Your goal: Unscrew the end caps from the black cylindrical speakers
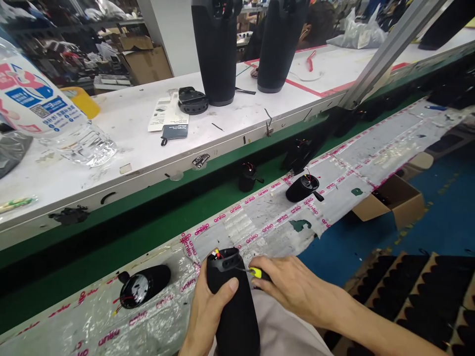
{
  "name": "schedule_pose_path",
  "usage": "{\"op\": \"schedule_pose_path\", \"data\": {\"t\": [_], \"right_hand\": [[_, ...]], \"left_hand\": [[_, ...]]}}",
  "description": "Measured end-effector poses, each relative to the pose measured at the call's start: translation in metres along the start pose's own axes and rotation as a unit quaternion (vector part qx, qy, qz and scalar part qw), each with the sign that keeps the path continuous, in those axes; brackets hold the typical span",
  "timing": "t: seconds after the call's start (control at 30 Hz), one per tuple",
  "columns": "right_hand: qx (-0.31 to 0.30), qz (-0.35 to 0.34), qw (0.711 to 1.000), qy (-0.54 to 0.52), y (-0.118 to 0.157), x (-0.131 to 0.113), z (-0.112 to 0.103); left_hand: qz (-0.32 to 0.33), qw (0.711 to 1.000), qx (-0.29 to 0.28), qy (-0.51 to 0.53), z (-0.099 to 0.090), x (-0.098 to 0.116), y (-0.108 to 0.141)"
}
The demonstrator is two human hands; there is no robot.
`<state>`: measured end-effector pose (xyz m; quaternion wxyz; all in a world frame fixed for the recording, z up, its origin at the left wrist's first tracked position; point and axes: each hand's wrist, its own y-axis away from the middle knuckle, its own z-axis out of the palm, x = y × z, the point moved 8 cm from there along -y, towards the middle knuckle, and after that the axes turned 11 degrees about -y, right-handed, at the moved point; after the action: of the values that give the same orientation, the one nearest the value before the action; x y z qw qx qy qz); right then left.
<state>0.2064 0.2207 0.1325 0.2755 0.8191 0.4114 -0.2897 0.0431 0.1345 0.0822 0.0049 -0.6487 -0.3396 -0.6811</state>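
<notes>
Fingers of the left hand (206,302) clasp the cylinder (239,316) over the lap (284,329), open end up, presumably bracing it; right hand (285,279) grips a tool (257,272), shaft pointing at the rim (227,264)!

A long white desk (237,116) cuts across the room at a slant, its front edge scuffed and stained, with red tape (304,88) marking off part of its top farther along. A metal post (393,54) leans up beside it. Below its edge runs a green strip (148,212), and nearer lies a lower desk covered in wrinkled plastic (237,222) with pink-lettered tape (250,200). The floor (452,198) at the right is blue, with a broken yellow line. Behind the white desk stand a pale pillar (159,29), a cardboard box (146,64) and cluttered shelves (128,22) in even, pale light
</notes>
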Motion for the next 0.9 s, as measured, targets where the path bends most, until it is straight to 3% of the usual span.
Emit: {"op": "schedule_pose_path", "data": {"t": [0.23,0.53,0.73,0.9], "right_hand": [[-0.032,-0.091,0.977,0.188,-0.024,-0.029,-0.012],[-0.022,-0.13,0.964,0.231,-0.028,-0.025,-0.017],[-0.024,-0.132,0.954,0.27,-0.025,-0.024,-0.012],[-0.053,-0.144,0.939,0.309,-0.02,-0.027,-0.004]], "left_hand": [[0.031,0.998,0.002,-0.062,-0.005,0.006,-0.002],[0.048,0.988,-0.024,-0.144,-0.003,0.001,-0.01],[0.069,0.982,-0.013,-0.177,-0.005,0.002,-0.008],[0.048,0.979,0.017,-0.199,-0.004,0.005,-0.002]]}}
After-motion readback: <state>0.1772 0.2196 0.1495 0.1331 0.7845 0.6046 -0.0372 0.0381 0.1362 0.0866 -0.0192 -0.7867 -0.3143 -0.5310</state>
